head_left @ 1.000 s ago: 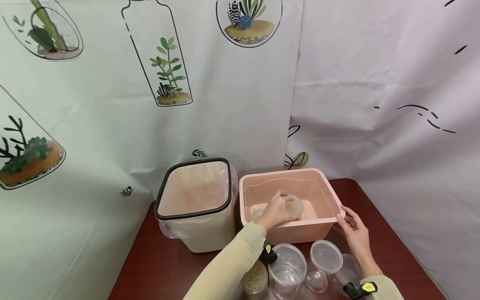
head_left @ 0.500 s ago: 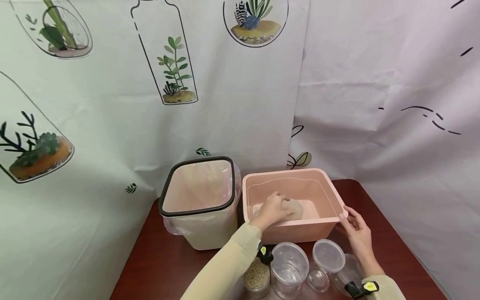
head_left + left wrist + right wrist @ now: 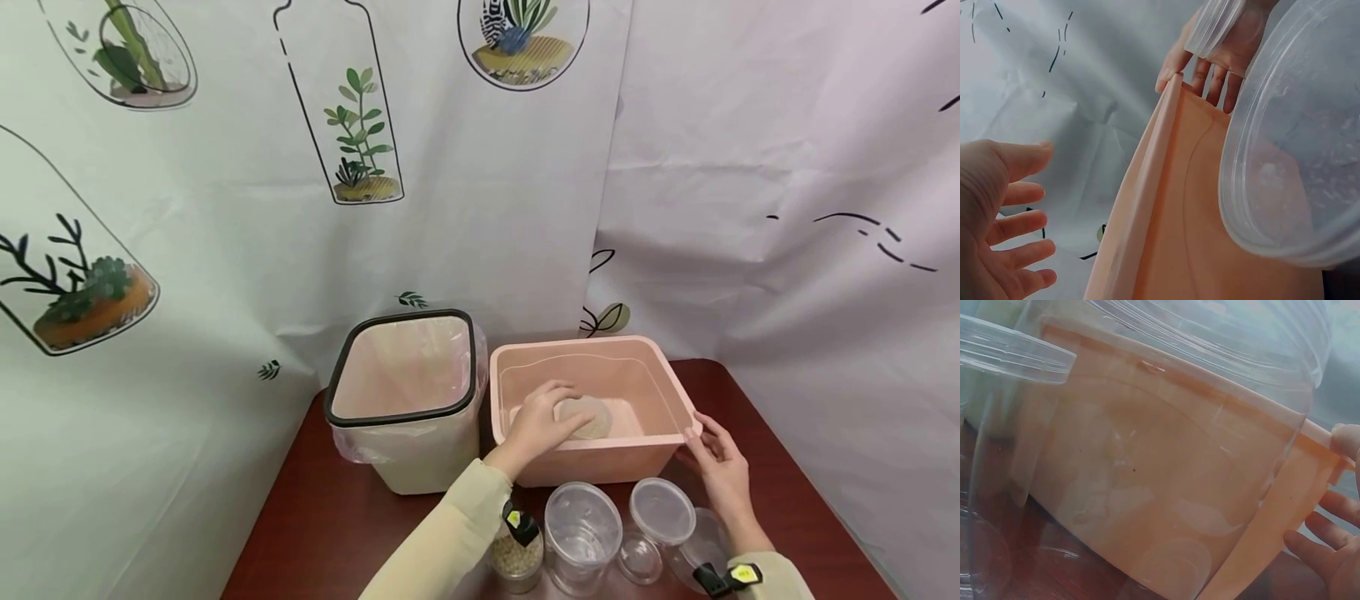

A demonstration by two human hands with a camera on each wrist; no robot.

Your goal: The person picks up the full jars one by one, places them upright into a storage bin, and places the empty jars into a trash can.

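My left hand [image 3: 536, 425] is over the near left part of a pink plastic basin [image 3: 600, 465], its fingers spread. Just right of the fingertips, a round translucent thing [image 3: 597, 417] with a pale beige tint lies on the basin floor; its far-left side is partly covered by the hand. In the left wrist view the fingers [image 3: 1022, 222] are apart with nothing between them. My right hand [image 3: 723, 471] grips the basin's near right corner, thumb on the rim and fingers outside below it. The right wrist view shows this hand [image 3: 1332, 550] at the same corner.
In front of the basin stand several clear plastic jars: a wide one [image 3: 581, 533], a lidded one [image 3: 663, 510] and one with pale beans or pellets [image 3: 517, 560] beside the left sleeve. A black-rimmed bin [image 3: 420, 467] with a liner stands left on the dark red table [image 3: 300, 517].
My left hand has let go of the round translucent thing, spread its fingers and drawn slightly left. The right hand stays on the basin corner. The head view has shifted a little.
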